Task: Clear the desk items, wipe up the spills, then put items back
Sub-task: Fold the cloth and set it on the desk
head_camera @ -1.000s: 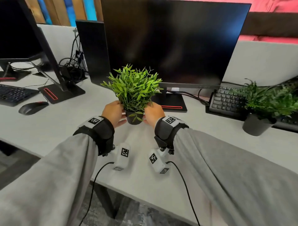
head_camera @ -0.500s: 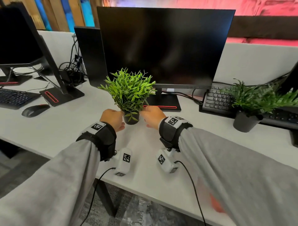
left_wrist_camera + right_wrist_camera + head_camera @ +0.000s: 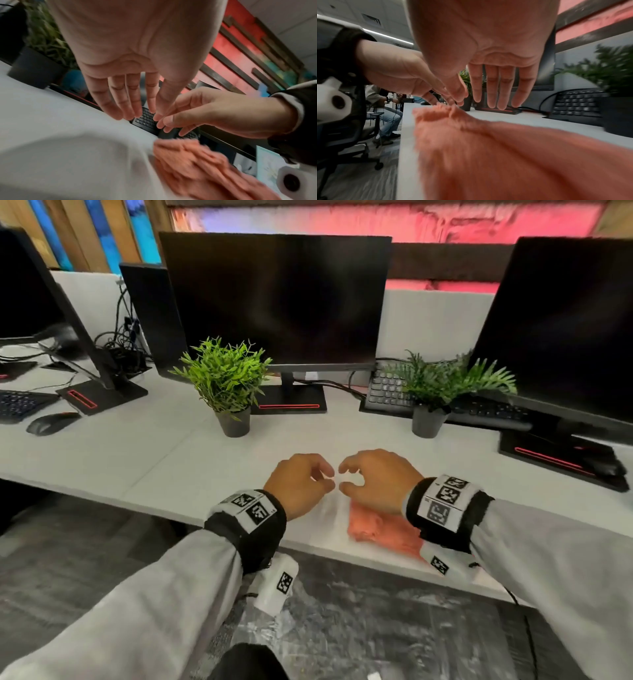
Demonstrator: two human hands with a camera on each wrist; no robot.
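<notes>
A small green plant in a dark pot (image 3: 234,422) stands alone on the white desk (image 3: 137,460), left of the middle monitor's base. Both hands hover low over the desk's front edge, well short of the pot. My left hand (image 3: 325,479) and right hand (image 3: 346,479) face each other, fingertips nearly meeting, fingers relaxed and holding nothing. An orange fluffy cloth (image 3: 376,529) lies on the desk under my right wrist. It also shows as the orange cloth (image 3: 205,169) below both hands and as the cloth (image 3: 488,148) filling the right wrist view's foreground.
A second potted plant (image 3: 426,422) stands at the right in front of a black keyboard (image 3: 387,392). Monitors (image 3: 281,299) line the back, with another monitor (image 3: 561,330) at the right. A mouse (image 3: 51,422) and cables lie at the left.
The plant went from held between both hands to standing free on the desk. Both hands let go and drew back to the front edge, above the orange cloth.
</notes>
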